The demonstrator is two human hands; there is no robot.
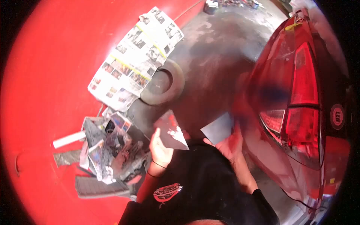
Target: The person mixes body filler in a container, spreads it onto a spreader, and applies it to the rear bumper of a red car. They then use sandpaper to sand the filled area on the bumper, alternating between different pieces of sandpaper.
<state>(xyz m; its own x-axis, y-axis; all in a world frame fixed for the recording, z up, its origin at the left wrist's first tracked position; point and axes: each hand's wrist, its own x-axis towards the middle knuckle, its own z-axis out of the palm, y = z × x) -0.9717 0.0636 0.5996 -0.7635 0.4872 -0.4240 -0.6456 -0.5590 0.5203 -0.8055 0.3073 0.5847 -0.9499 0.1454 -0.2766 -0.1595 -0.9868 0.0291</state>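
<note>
In my left hand (161,147) is a thin, dark, flat piece (171,133) with a bright reflection on its face, held by its lower left edge. My right hand (230,144) grips a grey-blue rectangular sheet (218,128) by its lower right side. The two flat pieces are apart, both in front of my black shirt (202,180). My right hand is close to the rear of a dark red car (268,150), and its fingers are partly behind the sheet.
The car's tail light (303,123) is on the right. Newspaper sheets (137,56) hang against the red wall (56,75) at the left. A tyre (178,84) lies on the floor (210,56). Crumpled paper and rubbish (112,150) are piled at the lower left.
</note>
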